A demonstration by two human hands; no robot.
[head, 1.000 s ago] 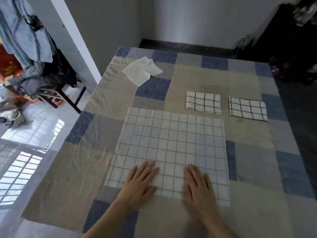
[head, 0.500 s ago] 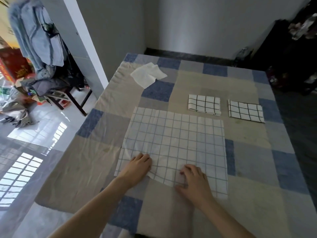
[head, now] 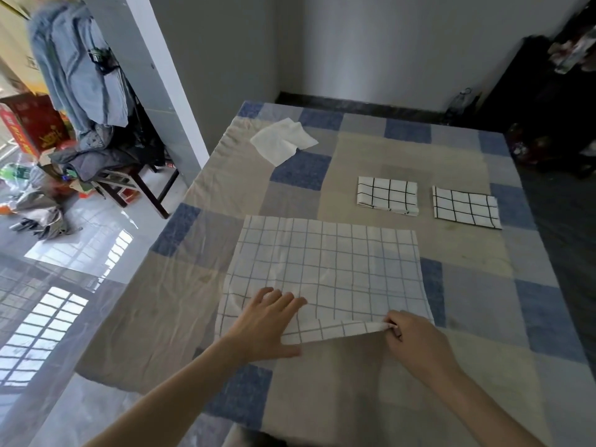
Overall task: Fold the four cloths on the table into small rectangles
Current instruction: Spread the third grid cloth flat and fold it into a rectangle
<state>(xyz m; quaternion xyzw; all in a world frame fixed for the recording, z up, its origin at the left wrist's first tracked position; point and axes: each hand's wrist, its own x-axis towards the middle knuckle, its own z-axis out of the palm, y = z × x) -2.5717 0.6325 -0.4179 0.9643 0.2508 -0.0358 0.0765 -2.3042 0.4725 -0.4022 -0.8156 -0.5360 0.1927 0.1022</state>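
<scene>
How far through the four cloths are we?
Done: two black-grid cloths lie folded into rectangles. In hand: the large blue-grid cloth lies spread open, right hand pinching its near edge, left hand resting flat on it. Left: the plain white cloth, unfolded at the far corner.

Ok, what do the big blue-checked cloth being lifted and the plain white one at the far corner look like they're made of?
The large blue-grid white cloth looks like thin woven cotton, matte: it creases softly and droops where the right hand pinches its near edge. The small plain white cloth looks like similar light fabric, rumpled and matte; its weave is too small to tell.
</scene>
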